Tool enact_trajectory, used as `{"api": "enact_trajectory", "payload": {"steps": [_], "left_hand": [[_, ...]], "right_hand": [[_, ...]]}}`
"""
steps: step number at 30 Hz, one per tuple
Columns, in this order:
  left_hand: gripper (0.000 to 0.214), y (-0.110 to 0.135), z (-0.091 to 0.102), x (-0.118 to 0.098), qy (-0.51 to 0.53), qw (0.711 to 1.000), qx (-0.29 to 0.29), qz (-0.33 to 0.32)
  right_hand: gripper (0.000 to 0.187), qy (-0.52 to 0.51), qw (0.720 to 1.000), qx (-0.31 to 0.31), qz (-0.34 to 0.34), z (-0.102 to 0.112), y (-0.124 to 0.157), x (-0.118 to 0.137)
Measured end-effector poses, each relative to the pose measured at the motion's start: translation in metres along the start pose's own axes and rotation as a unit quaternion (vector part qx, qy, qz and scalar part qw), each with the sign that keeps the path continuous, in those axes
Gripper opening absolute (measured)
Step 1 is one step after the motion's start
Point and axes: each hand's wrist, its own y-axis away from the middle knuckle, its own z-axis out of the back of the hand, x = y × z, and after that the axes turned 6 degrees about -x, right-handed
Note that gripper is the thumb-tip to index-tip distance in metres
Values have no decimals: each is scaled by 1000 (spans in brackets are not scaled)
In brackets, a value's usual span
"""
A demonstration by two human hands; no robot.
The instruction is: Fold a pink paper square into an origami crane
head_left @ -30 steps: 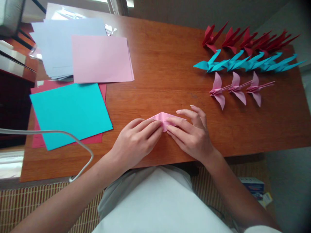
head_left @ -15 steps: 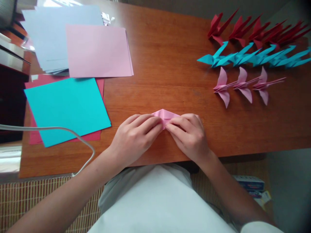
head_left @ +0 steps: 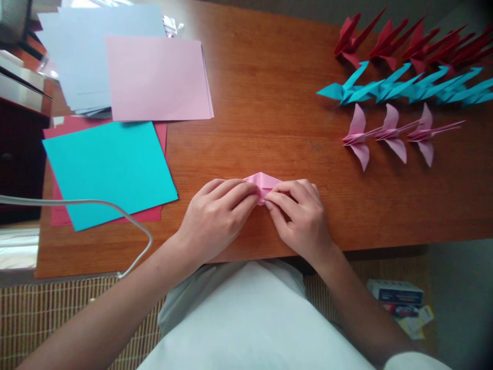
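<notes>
Both hands share the grip here, and only the head camera shows it. Left hand (head_left: 215,218) and right hand (head_left: 302,218) meet fingertip to fingertip on the small folded pink paper piece (head_left: 263,181), pressing it flat against the reddish-brown wooden worktop (head_left: 269,103). Fingers on both sides are curled and pressed together, pinching the near edge of the paper. Neither hand is spread.

The relation that matters: the pink piece lies just beyond the fingertips, away from the body, with its long axis running left to right across the worktop and a little peak pointing away. The pinch sits at the middle of that axis, so each hand covers one half. Neither hand is nearer, it's pretty much symmetrical. My guess is any crease gets run outward along that axis from the centre, but that's just a read.

Rest of the same view: off to the left there's a flat turquoise paper sheet (head_left: 110,172) lying on a red sheet (head_left: 61,218), with a pale pink paper sheet (head_left: 157,79) and a stack of light blue-grey sheets (head_left: 84,56) behind. Far right, well apart from the hands, sit three rows of finished folded paper birds: red ones (head_left: 404,43), turquoise ones (head_left: 400,87) and three pink ones (head_left: 391,134). A grey cable (head_left: 115,210) loops over the worktop's near-left edge.
</notes>
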Motion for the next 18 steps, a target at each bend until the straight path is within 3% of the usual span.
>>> {"api": "enact_trajectory", "payload": {"steps": [7, 13, 18], "left_hand": [[13, 0, -2, -7, -40, 999, -30, 11], [17, 0, -5, -13, -16, 996, 16, 85], [16, -2, -7, -16, 8, 990, 9, 143]], "right_hand": [[10, 2, 1000, -8, 25, -2, -1, -3], [8, 0, 1000, -5, 3, -2, -3, -2], [9, -12, 999, 1, -43, -3, -5, -1]]}}
